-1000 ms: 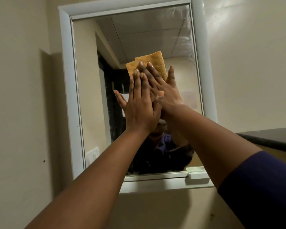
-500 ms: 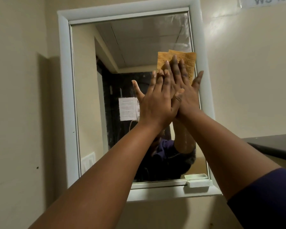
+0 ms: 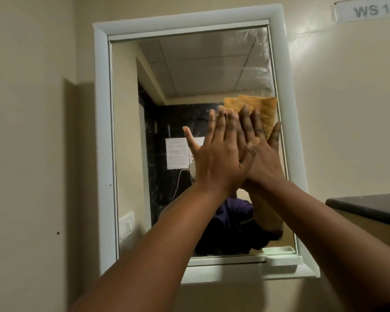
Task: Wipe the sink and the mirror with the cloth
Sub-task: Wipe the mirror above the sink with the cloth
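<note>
The orange cloth (image 3: 260,111), rough and folded with two top corners showing, lies flat on the mirror (image 3: 189,86) at about 3 o'clock by the white frame, pressed by the flat, open right hand (image 3: 260,152), with the open left hand (image 3: 216,158) laid partly over it.

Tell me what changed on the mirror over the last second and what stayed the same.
The orange cloth slid from the middle of the mirror across to its right edge, then down that edge, pushed by both hands. Unchanged: the right hand stays flat on the cloth, the left hand overlaps it, nothing was let go, and the small white tray sits on the bottom ledge.
</note>
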